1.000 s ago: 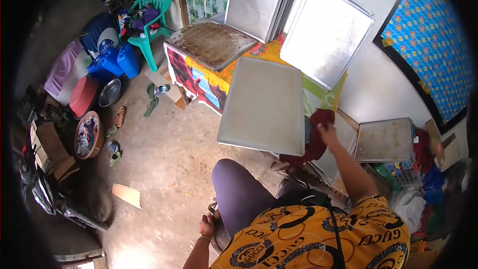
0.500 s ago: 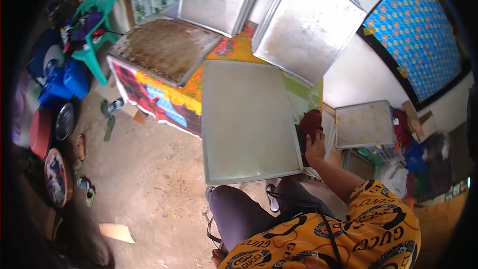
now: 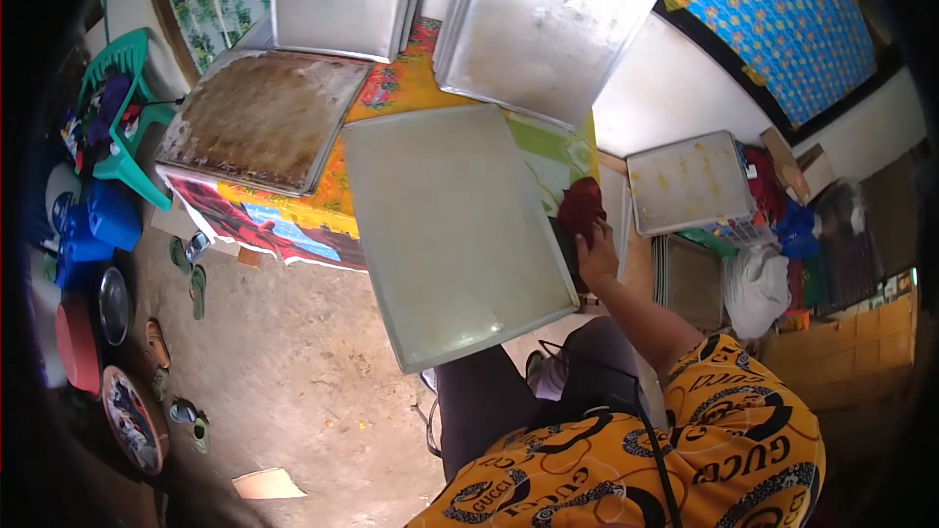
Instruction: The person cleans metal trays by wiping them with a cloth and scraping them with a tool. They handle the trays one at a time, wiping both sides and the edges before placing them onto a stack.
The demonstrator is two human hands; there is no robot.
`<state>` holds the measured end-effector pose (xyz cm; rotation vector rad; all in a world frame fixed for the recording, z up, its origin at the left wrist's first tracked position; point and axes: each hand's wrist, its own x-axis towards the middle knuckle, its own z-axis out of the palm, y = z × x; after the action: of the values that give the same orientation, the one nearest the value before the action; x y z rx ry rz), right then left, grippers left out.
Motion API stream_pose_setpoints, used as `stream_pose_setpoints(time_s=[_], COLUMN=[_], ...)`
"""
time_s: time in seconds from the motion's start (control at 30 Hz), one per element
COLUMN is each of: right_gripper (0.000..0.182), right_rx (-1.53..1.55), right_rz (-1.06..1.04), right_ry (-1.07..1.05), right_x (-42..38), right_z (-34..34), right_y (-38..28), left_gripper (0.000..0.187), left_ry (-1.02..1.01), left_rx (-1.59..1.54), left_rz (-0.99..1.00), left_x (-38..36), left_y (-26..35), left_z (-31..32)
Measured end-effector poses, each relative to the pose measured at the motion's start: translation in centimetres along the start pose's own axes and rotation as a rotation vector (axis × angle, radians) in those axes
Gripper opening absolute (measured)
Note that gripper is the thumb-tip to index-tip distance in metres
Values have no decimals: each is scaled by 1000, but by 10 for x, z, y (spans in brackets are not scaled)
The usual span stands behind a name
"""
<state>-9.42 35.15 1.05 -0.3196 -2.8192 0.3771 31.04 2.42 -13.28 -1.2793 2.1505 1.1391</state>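
While the right hand rests its fingers on a dark red cloth beside the right edge of a grey tray, I cannot tell whether they grip it, nor what the left hand, out of view, does. That tray juts from the covered table towards the person's legs, while beyond it a browned tray lies flat and upright trays lean near the wall.

The right grip partly hides the dark-red cloth; the left grip is unseen.
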Motion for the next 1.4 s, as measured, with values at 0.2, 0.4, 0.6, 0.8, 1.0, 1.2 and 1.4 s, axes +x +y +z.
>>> stream_pose_setpoints(time_s=[0.2,0.4,0.6,0.8,1.0,1.2,1.4], right_gripper=[45,43,38,35,32,28,35], right_rx=[76,158,809,1190,1197,1260,1413], right_rz=[11,49,112,381,629,561,623], right_ry=[34,15,340,366,141,-146,-217], right_x=[-8,-7,-6,-84,-147,-142,-139], right_z=[-6,-20,10,-23,-12,16,20], right_y=[-4,-3,47,115,173,192,196], left_gripper=[34,35,37,41,45,64,46], left_ry=[-7,7,29,-24,-138,-394,587], left_rx=[40,53,-6,-74,249,916,336], left_rz=[146,261,360,513,1010,464,902], left_x=[23,29,19,2,-56,132,133], left_y=[10,27,40,68,141,144,191], left_z=[-18,-30,-29,-13,-19,-86,-160])
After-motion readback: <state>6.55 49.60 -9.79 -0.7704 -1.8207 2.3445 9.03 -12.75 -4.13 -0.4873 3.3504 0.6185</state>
